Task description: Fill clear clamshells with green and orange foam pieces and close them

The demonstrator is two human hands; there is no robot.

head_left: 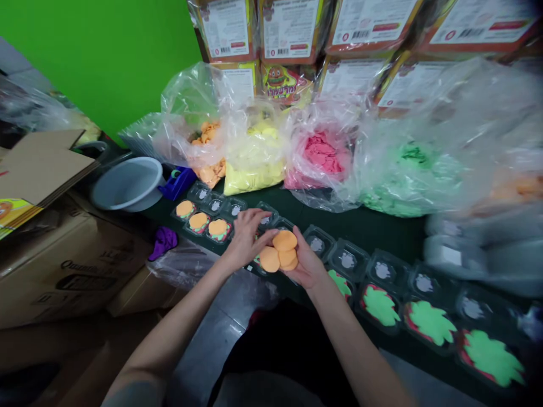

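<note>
My right hand [306,264] cradles several flat orange discs [285,241], fanned out over its palm and fingers. Close beside them is my left hand [248,234], its fingers stretched out and the thumb apart from them, near the edge of the discs. Under both hands, parts of the clear plastic containers are hidden. To the left, several containers hold an orange disc [219,227] on top of green and red layers. On the right, leaf-shaped green pieces [380,305] lie uncovered over red ones in open containers [401,325].
Behind the row stand clear bags of orange pieces [210,152], yellow pieces [254,169], pink pieces [323,154] and green pieces [416,155]. A grey basin [127,183] and blue tape dispenser [177,182] are at left. Printed boxes [292,34] are stacked behind; cardboard cartons [76,265] stand lower left.
</note>
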